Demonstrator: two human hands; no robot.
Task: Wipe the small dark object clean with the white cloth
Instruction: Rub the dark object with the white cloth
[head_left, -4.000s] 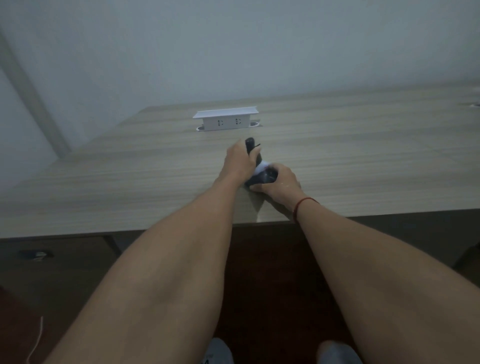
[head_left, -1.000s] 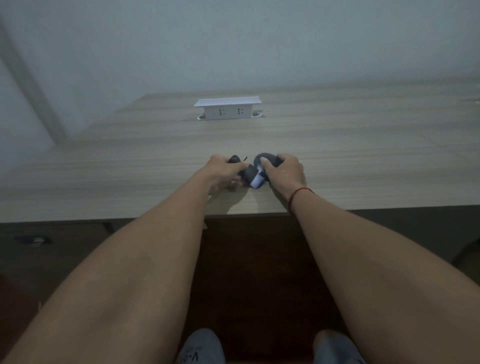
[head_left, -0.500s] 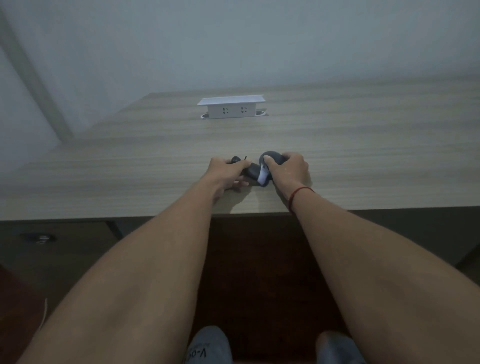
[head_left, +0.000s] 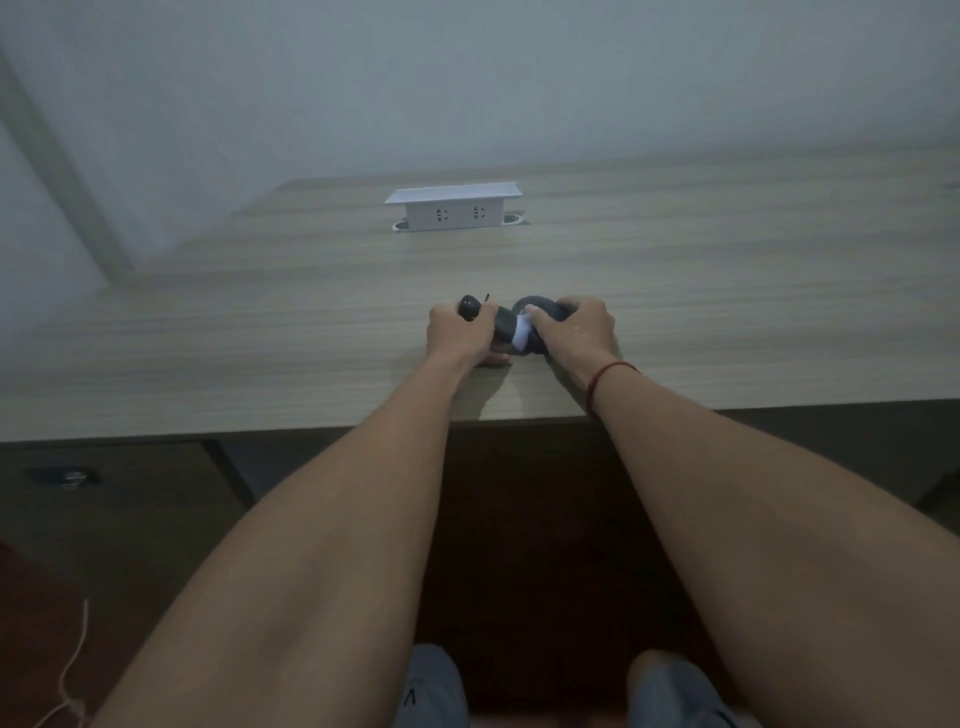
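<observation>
turned since upright — dark object (head_left: 503, 322) lies left-right between left hand (head_left: 460, 332), right hand (head_left: 576, 330).

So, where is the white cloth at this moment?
In the head view the white cloth is pinched under the right hand, pressed against the dark object that the left hand holds, near the table's front edge.

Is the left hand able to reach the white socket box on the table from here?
Probably yes: bare table lies between the left hand and the socket box, but that hand holds the dark object.
</observation>
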